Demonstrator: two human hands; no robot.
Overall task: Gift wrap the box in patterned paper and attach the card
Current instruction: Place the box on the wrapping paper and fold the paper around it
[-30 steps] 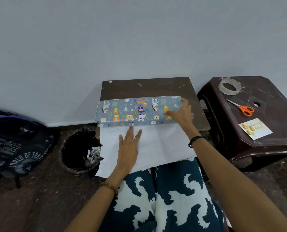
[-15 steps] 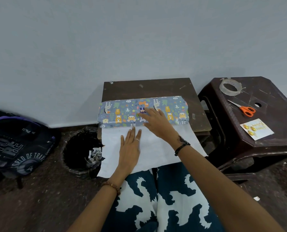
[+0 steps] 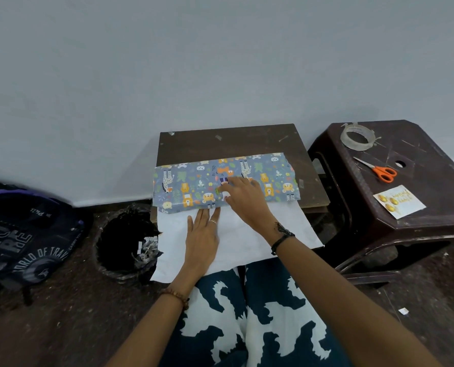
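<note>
Lifting either palm could let the folded patterned paper spring off the box beneath it on the table, since no tape holds it. The right hand lies flat, fingers spread, atop the wrapped fold; the left hand presses flat, fingers straight, on the paper's white underside.

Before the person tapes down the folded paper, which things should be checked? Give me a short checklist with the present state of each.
1. Patterned paper folded over the box: ok.
2. Right hand pressing on the folded paper: ok.
3. Left hand flat on the white underside of the sheet: ok.
4. Tape roll on the side stool: ok, but no hand is free for it.
5. Piece of tape ready on the fold: cannot tell.
6. Card lying near scissors: ok.
</note>
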